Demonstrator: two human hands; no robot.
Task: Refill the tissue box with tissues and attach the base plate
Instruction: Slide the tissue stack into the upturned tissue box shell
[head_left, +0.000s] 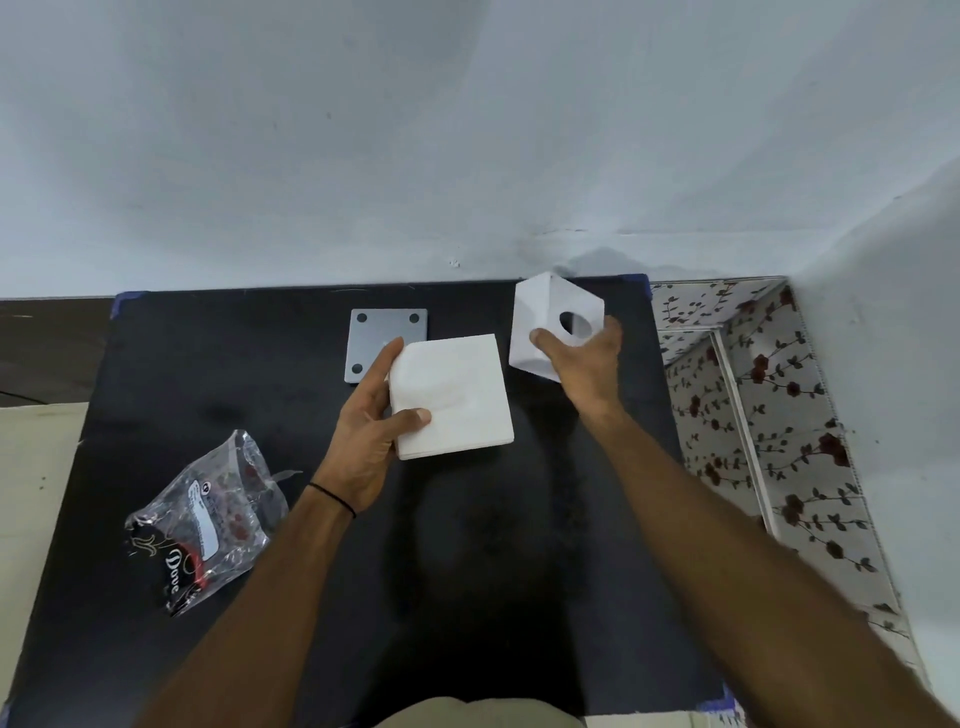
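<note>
Holding both main parts off the mat (156, 364), the person looks to be early in the job. The left hand (363, 441) grips a stack of tissues (452, 395), thumb on top near the stack's lower left corner, fingers along its left edge and beneath. The right hand (587, 358) grasps the box (545, 322), tilted in the air near the mat's far right corner, thumb on its front face and fingers round the right side. The round dispensing hole faces the camera, so the open bottom is turned away and I cannot tell whether anything is inside.

Judging from this, no tissues have gone in: the stack is outside the box, just to its left and apart from it. The plate (387, 332) lies flat on the mat near the far edge, partly hidden behind the left fingers and the stack, so it is not attached. The wrapper (208, 514) lies crumpled near the mat's left edge and looks empty, which suggests unpacking is done. What remains, as I read it: turn the box, load the stack, fit the plate.

Count: one box, one stack of tissues (sheets too thin to number), one plate with three corner holes showing and the fourth corner covered, one wrapper, one mat, two hands, one thin band on the left wrist.
</note>
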